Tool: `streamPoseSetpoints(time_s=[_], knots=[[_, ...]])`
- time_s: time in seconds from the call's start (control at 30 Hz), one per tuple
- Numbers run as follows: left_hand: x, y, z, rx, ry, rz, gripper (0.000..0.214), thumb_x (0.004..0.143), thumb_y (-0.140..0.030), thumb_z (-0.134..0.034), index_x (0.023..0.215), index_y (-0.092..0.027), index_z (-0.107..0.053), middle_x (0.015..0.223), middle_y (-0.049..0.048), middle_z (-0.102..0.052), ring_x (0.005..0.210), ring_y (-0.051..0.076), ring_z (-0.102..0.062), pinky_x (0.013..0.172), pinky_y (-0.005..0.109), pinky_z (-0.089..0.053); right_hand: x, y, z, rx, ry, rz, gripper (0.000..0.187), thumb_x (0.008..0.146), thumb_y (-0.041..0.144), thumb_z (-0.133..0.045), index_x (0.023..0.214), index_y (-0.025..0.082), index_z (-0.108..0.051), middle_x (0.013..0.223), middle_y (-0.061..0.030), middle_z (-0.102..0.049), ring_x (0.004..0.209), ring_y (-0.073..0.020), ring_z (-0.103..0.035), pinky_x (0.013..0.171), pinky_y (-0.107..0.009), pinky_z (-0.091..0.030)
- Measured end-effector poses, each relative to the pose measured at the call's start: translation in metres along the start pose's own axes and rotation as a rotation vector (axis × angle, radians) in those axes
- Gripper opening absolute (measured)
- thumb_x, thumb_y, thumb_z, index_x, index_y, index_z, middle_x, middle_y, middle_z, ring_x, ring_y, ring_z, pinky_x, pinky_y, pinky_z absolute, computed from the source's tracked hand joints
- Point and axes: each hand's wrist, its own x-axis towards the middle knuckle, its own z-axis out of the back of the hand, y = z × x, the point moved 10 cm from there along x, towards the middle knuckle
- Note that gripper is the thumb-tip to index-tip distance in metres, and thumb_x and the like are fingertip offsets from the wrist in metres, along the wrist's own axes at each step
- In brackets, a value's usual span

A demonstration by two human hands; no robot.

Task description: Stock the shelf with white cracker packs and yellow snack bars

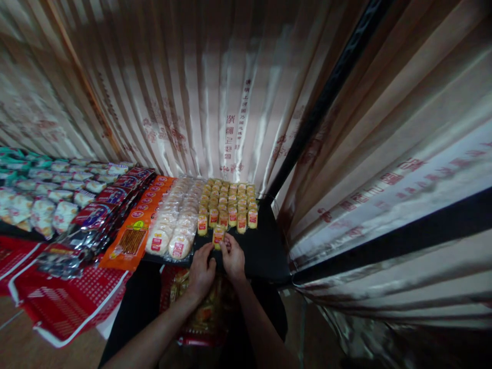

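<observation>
Both hands meet at the front edge of a dark bench (265, 246), where a small yellow packet (218, 234) with a red label stands just in front of the rows already laid out. The left hand (200, 270) has its fingers curled toward the packet's lower left side, and the right hand (233, 256) pinches it from the right with thumb and fingertips; the grip of both looks narrow and closed on that one packet, though the fingertips are too small to make out clearly. Behind it, a block of matching yellow packets (229, 202) fills several tidy rows running back toward the curtain (215, 92), so most of that block appears already set out, and the packet in hand seems to begin a new front row, with bare bench to its right. To the left lie rows of round pale cakes in clear wrap (177, 220), then a strip of orange packets (140, 225), then dark red and blue packets (111, 202), and farther left pale bags (42, 205). Below the hands, off the bench, sits a red and yellow bag (200, 312), possibly holding more stock; its contents cannot be told.
</observation>
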Motion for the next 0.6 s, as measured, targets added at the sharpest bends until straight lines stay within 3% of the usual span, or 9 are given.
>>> streamPoseSetpoints(time_s=[0.37, 0.6], knots=[[0.021, 0.017, -0.004, -0.030, -0.067, 0.005, 0.054, 0.073, -0.009, -0.037, 0.126, -0.009, -0.045, 0.135, 0.0119, -0.045, 0.128, 0.018, -0.038, 0.111, 0.034, -0.027, 0.017, 0.015, -0.023, -0.097, -0.020, 0.104, 0.040, 0.084, 0.032, -0.042, 0.117, 0.012, -0.055, 0.103, -0.0138, -0.063, 0.086, -0.0195, -0.061, 0.082, -0.032, -0.049], [0.029, 0.014, -0.005, -0.003, -0.025, 0.045, 0.053, 0.075, -0.010, -0.037, 0.127, -0.005, -0.044, 0.135, 0.0141, -0.043, 0.127, 0.020, -0.038, 0.111, 0.033, -0.026, 0.018, 0.018, -0.023, -0.031, -0.040, 0.107, 0.041, 0.083, 0.027, -0.042, 0.120, 0.012, -0.050, 0.109, -0.0135, -0.059, 0.087, -0.0183, -0.060, 0.081, -0.030, -0.050]])
